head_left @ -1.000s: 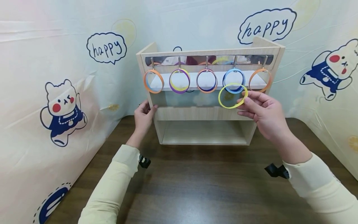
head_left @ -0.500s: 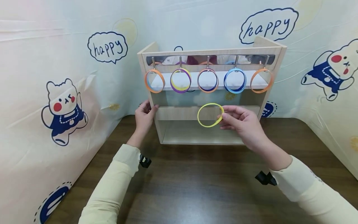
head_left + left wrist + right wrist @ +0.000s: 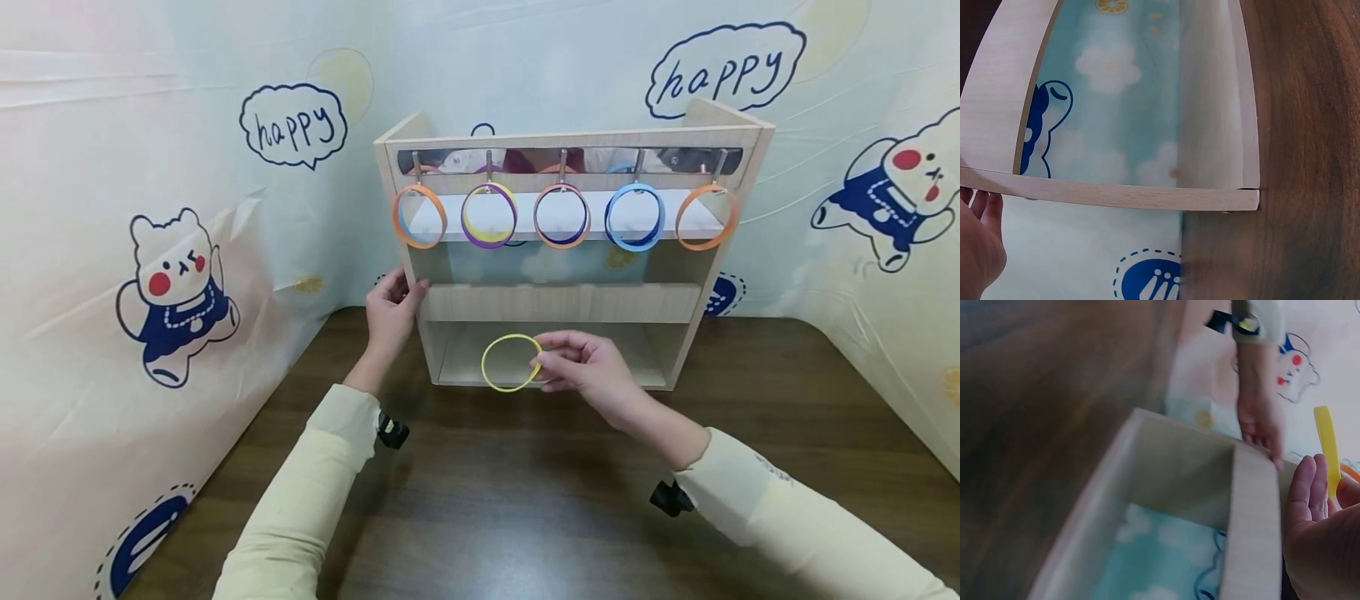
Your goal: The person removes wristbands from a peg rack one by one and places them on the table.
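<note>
Between the thumb and fingers of my right hand point(image 3: 588, 373) a thin yellow ring point(image 3: 483, 367) is pinched. In the head view it overlaps the lower opening of a pale wooden shelf point(image 3: 555, 302). The right wrist view shows the yellow ring edge-on as a flat band. My left hand point(image 3: 388, 315) grips the shelf's left side panel, thumb in front and fingers behind it. On hooks along the shelf's upper front hang rings: an orange ring point(image 3: 442, 223), a purple and yellow pair point(image 3: 489, 244), an orange and dark purple pair point(image 3: 562, 245), blue rings point(image 3: 636, 245) and another orange ring point(image 3: 701, 246).
The shelf stands on a dark brown wooden table point(image 3: 480, 492). A shiny metal strip point(image 3: 525, 161) carries the hooks point(image 3: 489, 164). A printed cloth point(image 3: 195, 67) with cartoon bears surrounds the table at the back and sides.
My right hand has moved down and left with the yellow ring, from in front of the blue rings to the lower opening of the shelf. The left hand has stayed on the side panel.
</note>
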Available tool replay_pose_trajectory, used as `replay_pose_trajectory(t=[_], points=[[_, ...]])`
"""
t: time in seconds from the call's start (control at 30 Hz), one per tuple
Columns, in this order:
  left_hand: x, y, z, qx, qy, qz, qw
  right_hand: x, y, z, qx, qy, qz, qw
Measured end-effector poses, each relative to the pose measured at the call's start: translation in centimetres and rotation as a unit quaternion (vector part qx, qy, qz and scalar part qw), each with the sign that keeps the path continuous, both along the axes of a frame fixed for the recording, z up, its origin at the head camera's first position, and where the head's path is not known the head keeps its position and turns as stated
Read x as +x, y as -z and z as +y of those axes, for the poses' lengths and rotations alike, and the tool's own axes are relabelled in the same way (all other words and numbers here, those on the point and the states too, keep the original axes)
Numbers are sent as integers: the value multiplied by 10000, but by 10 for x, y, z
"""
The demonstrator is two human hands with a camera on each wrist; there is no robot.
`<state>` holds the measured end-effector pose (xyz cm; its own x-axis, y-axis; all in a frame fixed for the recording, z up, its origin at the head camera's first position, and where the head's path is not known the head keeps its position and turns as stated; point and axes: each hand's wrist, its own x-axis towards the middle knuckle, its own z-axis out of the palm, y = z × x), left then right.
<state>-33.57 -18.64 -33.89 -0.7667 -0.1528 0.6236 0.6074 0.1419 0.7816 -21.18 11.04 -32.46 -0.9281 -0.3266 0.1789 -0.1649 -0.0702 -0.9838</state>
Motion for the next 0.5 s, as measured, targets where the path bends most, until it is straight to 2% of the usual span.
replay_pose_trajectory(t=[0.33,0.5], points=[[3,-4,1,-3,100,-82,9999,-7,37,-25,140,-453,-527,9975],[18,-15,5,-24,164,-82,9998,-11,58,-38,191,-647,-834,9942]])
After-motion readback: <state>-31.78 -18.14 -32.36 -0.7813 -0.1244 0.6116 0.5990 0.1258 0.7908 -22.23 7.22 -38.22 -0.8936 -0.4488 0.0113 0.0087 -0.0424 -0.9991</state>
